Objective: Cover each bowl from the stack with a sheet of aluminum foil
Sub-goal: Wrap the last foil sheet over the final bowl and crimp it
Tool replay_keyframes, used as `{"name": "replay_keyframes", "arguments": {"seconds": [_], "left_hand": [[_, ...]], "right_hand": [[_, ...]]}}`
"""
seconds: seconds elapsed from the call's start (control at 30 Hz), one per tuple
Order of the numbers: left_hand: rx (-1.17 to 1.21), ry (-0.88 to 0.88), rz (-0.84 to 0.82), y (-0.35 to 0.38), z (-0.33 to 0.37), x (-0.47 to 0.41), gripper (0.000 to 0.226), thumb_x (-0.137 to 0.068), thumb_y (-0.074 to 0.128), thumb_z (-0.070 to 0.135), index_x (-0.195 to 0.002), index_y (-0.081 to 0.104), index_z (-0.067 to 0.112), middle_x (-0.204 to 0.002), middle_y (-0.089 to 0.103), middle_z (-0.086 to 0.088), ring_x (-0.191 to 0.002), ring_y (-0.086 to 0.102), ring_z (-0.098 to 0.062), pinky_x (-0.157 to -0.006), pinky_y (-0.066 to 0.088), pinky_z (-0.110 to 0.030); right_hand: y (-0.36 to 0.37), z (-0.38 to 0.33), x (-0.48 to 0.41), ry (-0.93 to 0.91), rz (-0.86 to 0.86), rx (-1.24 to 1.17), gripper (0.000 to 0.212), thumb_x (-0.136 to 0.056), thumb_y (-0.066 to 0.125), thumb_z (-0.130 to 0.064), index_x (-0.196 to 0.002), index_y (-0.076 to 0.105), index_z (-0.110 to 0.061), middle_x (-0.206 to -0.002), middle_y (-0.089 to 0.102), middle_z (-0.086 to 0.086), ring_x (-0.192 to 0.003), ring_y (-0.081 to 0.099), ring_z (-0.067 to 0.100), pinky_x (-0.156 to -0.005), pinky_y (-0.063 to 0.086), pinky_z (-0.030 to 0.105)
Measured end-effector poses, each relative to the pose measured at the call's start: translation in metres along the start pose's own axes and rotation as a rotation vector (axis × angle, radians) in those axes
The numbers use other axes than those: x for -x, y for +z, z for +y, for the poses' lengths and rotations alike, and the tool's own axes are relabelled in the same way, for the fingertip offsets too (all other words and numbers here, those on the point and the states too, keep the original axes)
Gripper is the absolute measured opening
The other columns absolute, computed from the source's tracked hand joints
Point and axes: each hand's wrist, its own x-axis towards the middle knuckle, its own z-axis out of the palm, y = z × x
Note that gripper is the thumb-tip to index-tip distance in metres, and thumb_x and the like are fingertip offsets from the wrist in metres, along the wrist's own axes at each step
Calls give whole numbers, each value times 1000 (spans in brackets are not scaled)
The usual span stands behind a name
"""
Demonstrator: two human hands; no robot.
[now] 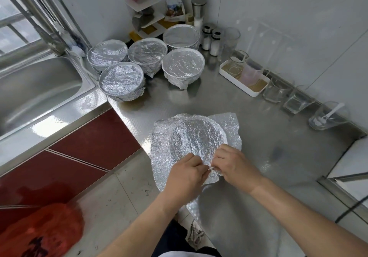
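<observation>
- Both hands are clamped on the foil sheet (165, 137): left hand (186, 174) and right hand (233, 165) sit close together, pinching its near edge over the bowl (225, 137), which stands well to the right of the sink (35, 89), near the counter's front edge.
- Biggest risk imo: that foil is thin and already crinkled, so a hard tug at the pinch could rip it.
- A sliver of white rim shows on the bowl's side away from the sink. If the sheet sits off-centre, that side could end up with a gap.
- The steel counter (268, 121) looks slick, and foil hangs past its edge on the sink side. Pulling toward the body might slide the bowl off.
- Five wrapped bowls (147, 52) cluster just beside the sink's right rim. I can't see any stack left.
- Further right of the sink, along the wall: shakers (211, 39), a white tray (235, 82) of glasses, more loose glasses.
- Window (12, 21) behind the sink, red bag (39, 231) on the floor below it.
</observation>
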Motion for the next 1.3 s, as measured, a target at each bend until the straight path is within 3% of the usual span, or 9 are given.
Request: {"name": "replay_keyframes", "arguments": {"seconds": [0.23,0.37,0.5,0.67,0.77,0.9,1.03,1.17,1.3], "left_hand": [[158,-201,54,2,23,-14,33,-90,50,45,-85,74,23,-77,62,8,-73,53,-15,-59,45,-26],[187,-196,52,-7,10,-9,31,-87,51,45,-88,76,26,-77,63,10,-76,55,-14,-55,47,-26],[134,-114,7,-8,-2,-2,32,-88,52,47,-82,76,28,-75,62,11,-73,53,-14,-55,48,-30],[62,4,-4,-9,-7,0,31,-90,53,46,-85,76,27,-76,62,10,-71,53,-14,-58,45,-24],[-19,67,7,-7,-5,0,13,-84,68,32,-77,73,22,-71,59,8,-66,52,-14,-56,46,-26],[-76,100,38,-2,-3,-3,17,-72,72,15,-60,62,19,-60,51,5,-57,46,-16,-51,42,-29],[-137,31,-32,5,7,-9,16,-67,71,19,-59,57,18,-60,48,3,-55,42,-16,-49,41,-31],[-152,-124,-94,7,19,-32,21,-60,83,28,-66,64,19,-64,54,3,-61,50,-18,-51,41,-29],[-25,-135,-22,-2,15,-44,17,-75,73,31,-85,73,17,-77,62,1,-73,58,-22,-57,48,-30]], "right_hand": [[-17,6,6,210,11,-155,27,-71,71,-5,-95,69,-17,-103,61,-4,-103,56,23,-87,52,37],[-17,-9,9,212,76,-193,7,-81,68,-21,-86,72,-17,-91,63,-7,-91,56,18,-78,50,30],[-9,-13,9,197,59,-217,11,-81,67,-26,-82,73,-17,-85,61,-9,-87,54,14,-77,44,22],[-3,-14,10,135,19,-168,8,-79,73,-22,-84,71,-16,-85,61,-6,-86,55,18,-74,52,32],[4,-16,10,73,11,-65,16,-84,60,-30,-79,66,-16,-84,59,-4,-83,53,19,-72,50,30],[11,-17,7,47,3,51,16,-75,71,-8,-75,57,-16,-81,54,0,-78,49,20,-64,47,31],[6,-5,0,-36,16,107,15,-77,43,-4,-76,52,-16,-80,52,0,-75,47,21,-58,44,32],[-6,16,-9,37,12,104,20,-74,71,-4,-78,57,-18,-83,55,-5,-81,53,20,-65,45,29],[-21,19,-9,156,40,41,18,-72,78,-12,-85,67,-18,-88,62,-7,-89,59,20,-68,45,24]]}}
